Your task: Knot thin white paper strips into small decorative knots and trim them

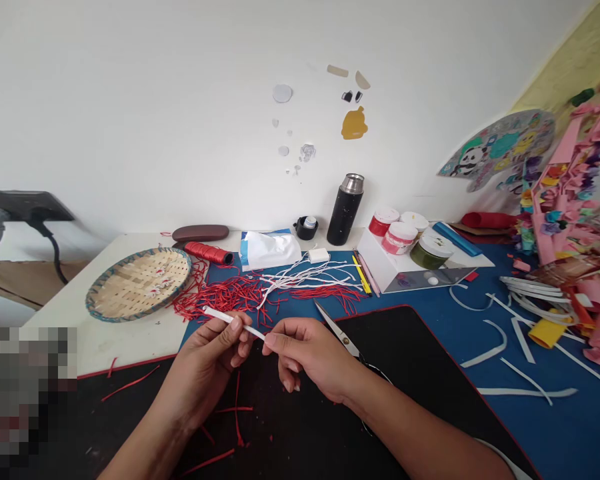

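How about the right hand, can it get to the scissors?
Probably yes. The right hand lies right beside the scissors, with nothing between them. Its fingers are at the white strip, though, so they would likely have to leave it, and the scissors' handle seems to sit under the forearm.

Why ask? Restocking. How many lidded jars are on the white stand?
4: red jar back left, white-lidded jar back right, pink jar front, olive jar right. Others may hide.

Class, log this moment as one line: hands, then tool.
left hand: holds white strip | right hand: touches its end | scissors: under right hand
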`<state>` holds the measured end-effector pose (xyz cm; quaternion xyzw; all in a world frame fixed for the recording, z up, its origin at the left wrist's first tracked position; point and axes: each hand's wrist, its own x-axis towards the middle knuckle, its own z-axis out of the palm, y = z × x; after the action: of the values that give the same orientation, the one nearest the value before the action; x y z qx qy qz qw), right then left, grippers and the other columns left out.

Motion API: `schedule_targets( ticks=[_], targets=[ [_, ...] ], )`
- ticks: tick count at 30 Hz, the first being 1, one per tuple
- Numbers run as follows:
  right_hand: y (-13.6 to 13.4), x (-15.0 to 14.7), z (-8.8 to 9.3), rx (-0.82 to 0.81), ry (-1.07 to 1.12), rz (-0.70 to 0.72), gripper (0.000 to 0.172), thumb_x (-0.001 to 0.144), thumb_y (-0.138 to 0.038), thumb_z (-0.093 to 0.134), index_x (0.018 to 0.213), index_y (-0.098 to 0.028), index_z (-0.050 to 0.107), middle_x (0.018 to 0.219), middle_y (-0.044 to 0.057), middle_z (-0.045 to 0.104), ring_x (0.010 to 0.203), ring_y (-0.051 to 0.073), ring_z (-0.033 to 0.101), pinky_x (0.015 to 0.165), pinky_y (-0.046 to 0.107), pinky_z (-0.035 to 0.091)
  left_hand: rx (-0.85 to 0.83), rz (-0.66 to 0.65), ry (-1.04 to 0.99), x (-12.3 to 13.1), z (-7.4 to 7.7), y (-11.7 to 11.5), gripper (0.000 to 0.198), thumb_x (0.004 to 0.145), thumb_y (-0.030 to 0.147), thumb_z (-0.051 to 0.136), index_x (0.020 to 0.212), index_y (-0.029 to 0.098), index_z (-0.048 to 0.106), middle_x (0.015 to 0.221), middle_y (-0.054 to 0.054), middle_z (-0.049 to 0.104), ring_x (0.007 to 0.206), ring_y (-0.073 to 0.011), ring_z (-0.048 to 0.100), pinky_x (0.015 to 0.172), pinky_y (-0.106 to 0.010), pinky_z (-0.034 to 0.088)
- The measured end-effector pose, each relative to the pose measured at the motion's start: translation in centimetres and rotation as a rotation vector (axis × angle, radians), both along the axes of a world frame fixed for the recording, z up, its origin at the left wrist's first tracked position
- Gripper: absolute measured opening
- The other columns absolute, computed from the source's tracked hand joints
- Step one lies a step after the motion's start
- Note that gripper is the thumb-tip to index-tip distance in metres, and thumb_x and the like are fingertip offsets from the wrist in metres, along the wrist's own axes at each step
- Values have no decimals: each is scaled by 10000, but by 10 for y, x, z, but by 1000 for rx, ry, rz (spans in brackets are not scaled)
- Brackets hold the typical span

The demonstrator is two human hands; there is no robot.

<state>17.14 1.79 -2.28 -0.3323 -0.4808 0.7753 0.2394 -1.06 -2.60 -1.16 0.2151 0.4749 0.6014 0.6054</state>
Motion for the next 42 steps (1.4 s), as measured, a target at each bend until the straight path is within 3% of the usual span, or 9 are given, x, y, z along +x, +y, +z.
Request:
schedule_targets(
  ticks=[7, 15, 28, 36, 42],
  targets=[
    [1, 0, -3, 20, -11, 14, 363, 914, -531, 724, 894, -171, 675, 564, -63, 557, 449, 100, 551, 442, 213, 369, 17, -11, 54, 0, -1, 0, 438, 555, 459, 1054, 779, 145, 849, 593, -19, 647, 582, -128, 557, 521, -208, 449],
    [1, 0, -2, 61, -17, 24, 422, 925, -590, 718, 888, -175, 656, 568, -54, 585, 448, 103, 550, 439, 211, 369, 58, -149, 115, 7, -3, -1, 404, 609, 496, 1027, 734, 154, 853, 646, -43, 690, 571, -123, 548, 503, -209, 438],
    [1, -1, -2, 25, 8, 23, 329, 916, -493, 717, 865, -173, 662, 539, -60, 575, 417, 101, 553, 418, 202, 374, -1, -58, 40, 2, -3, 0, 429, 533, 452, 1065, 745, 155, 840, 591, -14, 653, 562, -114, 546, 511, -196, 441],
    [0, -1, -4, 61, 16, 8, 396, 919, -562, 723, 891, -171, 660, 618, -36, 637, 425, 90, 563, 414, 193, 379, 76, -172, 185, 6, -7, -1, 413, 653, 538, 995, 697, 163, 828, 619, -27, 671, 560, -118, 528, 495, -209, 429],
    [2, -1, -5, 92, -8, -20, 401, 909, -572, 729, 878, -180, 653, 530, -65, 580, 409, 98, 550, 415, 195, 381, -14, -46, 100, 2, -6, 0, 473, 540, 520, 1045, 782, 154, 867, 635, -29, 677, 577, -124, 555, 496, -206, 433]
  ],
)
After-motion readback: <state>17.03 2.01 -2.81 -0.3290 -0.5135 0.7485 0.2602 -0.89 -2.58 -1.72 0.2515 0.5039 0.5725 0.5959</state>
